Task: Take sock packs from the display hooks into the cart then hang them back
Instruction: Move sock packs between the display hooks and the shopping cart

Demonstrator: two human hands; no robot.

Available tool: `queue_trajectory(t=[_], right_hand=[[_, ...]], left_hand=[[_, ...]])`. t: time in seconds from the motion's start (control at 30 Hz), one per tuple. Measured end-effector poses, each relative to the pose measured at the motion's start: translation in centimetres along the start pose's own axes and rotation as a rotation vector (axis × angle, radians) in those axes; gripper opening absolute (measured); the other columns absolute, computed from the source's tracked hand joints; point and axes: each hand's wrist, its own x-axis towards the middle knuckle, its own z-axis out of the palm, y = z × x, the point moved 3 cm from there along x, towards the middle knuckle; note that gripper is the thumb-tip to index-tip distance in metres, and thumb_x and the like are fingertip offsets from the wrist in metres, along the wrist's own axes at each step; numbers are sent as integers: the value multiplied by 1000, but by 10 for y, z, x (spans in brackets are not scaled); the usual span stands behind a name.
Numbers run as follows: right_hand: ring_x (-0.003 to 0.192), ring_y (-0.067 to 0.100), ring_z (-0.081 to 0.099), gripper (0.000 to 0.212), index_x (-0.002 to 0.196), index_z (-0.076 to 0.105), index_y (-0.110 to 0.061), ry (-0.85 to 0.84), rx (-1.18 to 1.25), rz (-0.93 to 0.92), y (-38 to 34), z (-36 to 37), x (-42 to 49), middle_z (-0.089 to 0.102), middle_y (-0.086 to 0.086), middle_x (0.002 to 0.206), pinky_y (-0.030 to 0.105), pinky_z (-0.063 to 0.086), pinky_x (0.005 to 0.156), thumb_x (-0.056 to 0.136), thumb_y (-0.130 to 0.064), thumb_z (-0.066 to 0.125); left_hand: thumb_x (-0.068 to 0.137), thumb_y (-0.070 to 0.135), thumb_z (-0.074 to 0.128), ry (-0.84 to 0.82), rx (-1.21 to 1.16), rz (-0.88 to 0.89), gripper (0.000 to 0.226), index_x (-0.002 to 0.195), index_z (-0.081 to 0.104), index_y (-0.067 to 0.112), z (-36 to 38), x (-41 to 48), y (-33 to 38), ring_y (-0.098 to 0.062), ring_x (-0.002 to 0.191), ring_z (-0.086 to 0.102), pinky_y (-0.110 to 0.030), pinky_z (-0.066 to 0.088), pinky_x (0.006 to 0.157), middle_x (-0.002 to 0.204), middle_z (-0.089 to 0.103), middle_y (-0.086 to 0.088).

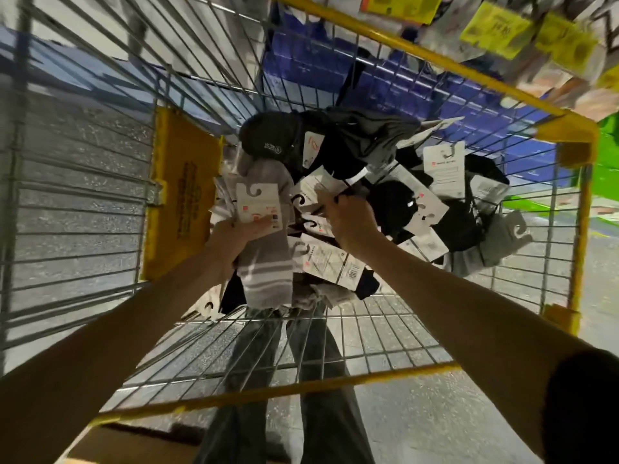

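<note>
Mid-frame, left hand (231, 237) grips grey sock pack (268, 276); right hand (350, 222) pinches a card header (318, 186); packs look soft and light; take headers.

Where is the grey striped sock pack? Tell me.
Head view: the grey striped sock pack sits left in the cart, gripped by the left hand, between the yellow panel and the second pack in the right hand.

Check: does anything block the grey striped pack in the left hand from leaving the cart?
Nothing visible does. The left hand grips the grey striped pack on top of the pile, and the cart is open above it.
</note>
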Motion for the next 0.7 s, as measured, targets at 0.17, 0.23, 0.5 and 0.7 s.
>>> queue_trajectory(t=[0.17, 0.23, 0.5, 0.7], right_hand=[[75, 17, 63, 58, 133, 33, -9, 43, 807, 233, 16, -19, -31, 63, -4, 89, 36, 48, 61, 91, -36, 62], [71, 10, 67, 47, 118, 36, -13, 155, 1203, 337, 17, -37, -50, 65, -8, 89, 40, 55, 61, 89, -33, 67], [95, 17, 67, 29, 125, 38, -8, 364, 1300, 179, -65, -95, -42, 62, 9, 114, 26, 59, 72, 98, -8, 49], [128, 22, 42, 67, 148, 26, -14, -54, 1292, -200, -131, -105, -52, 42, 10, 142, 33, 37, 106, 87, -3, 52]], left_hand=[[82, 11, 76, 161, 72, 140, 47, 121, 54, 23, -13, -1, 12, -21, 107, 60, -37, 54, 79, 125, 62, -2], [80, 1, 76, 189, 89, 209, 66, 134, 43, 21, -16, -4, 12, -26, 119, 57, -49, 53, 94, 132, 59, -6], [99, 1, 47, -35, 390, 522, 51, 131, 53, 39, 11, -33, 25, -13, 94, 65, -28, 59, 69, 104, 66, 14], [93, 62, 44, -181, -185, 305, 47, 97, 73, 26, -15, -34, 33, -18, 99, 67, -33, 54, 85, 99, 72, 0]])
